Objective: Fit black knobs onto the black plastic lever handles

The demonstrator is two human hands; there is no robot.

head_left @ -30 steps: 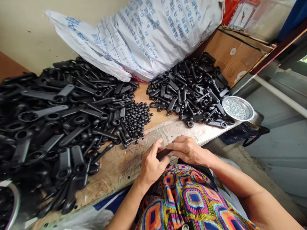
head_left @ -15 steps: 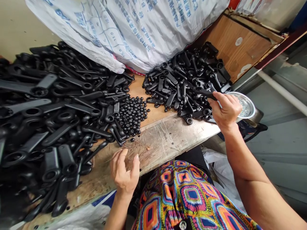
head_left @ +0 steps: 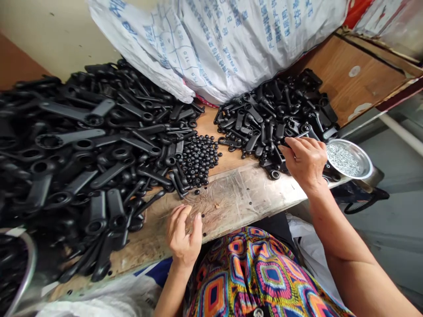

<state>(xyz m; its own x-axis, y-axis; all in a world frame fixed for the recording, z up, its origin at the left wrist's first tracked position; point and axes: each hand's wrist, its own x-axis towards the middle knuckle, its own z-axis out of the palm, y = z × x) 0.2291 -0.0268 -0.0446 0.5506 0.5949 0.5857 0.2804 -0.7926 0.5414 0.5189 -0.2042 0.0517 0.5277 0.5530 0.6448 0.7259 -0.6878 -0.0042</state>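
My left hand (head_left: pixel 183 233) hovers over the wooden table's front edge, thumb and fingers apart, holding nothing. My right hand (head_left: pixel 306 162) is over the front of the right-hand pile of black plastic handles (head_left: pixel 253 141), its thumb and index fingertips slightly apart and no part seen between them. Small black balls (head_left: pixel 198 159) lie heaped between that pile and a much larger heap of black handles (head_left: pixel 79 145) on the left. Just right of my right hand stands a round metal bowl (head_left: pixel 349 158) of small silvery metal pieces.
A white printed sack (head_left: pixel 224 48) hangs over the back of the table (head_left: pixel 231 191). A wooden box (head_left: pixel 357 75) is at the back right. The curved metal rim (head_left: pixel 31 264) of a container shows at bottom left.
The view has swung left, so things appear further right. The black handle that was in my right hand has been let go, and that hand is lower over the pile's front. My left hand stays open.
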